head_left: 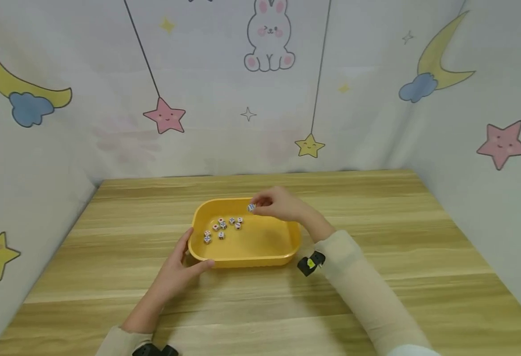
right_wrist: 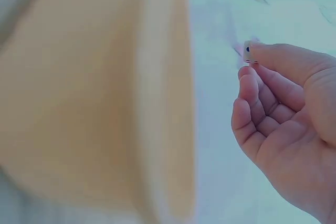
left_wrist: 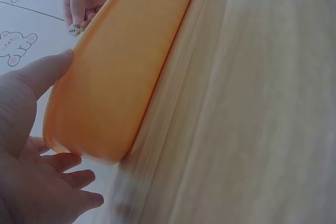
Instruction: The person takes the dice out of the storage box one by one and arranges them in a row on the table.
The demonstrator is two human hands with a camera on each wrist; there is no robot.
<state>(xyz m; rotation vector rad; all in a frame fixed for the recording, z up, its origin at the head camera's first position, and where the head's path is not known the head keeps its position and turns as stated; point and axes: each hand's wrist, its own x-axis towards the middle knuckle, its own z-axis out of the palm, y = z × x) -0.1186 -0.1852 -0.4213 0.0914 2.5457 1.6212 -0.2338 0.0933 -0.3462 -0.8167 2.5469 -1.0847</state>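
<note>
A yellow plastic tray sits on the table with several small white dice in its left part. Their pips are red on some, dark or blue on others. My left hand holds the tray's near left corner, thumb on the near rim and fingers along the left end. In the left wrist view, the lower fingers are loosely bent below the tray's end. Over the tray's far right part, my right hand pinches one white die with blue pips between thumb and fingertips, above the tray floor.
The tray stands on a wood-grain table. White cloth walls printed with stars, moons and a rabbit rise at the back and both sides. A black wrist device is strapped near the right cuff.
</note>
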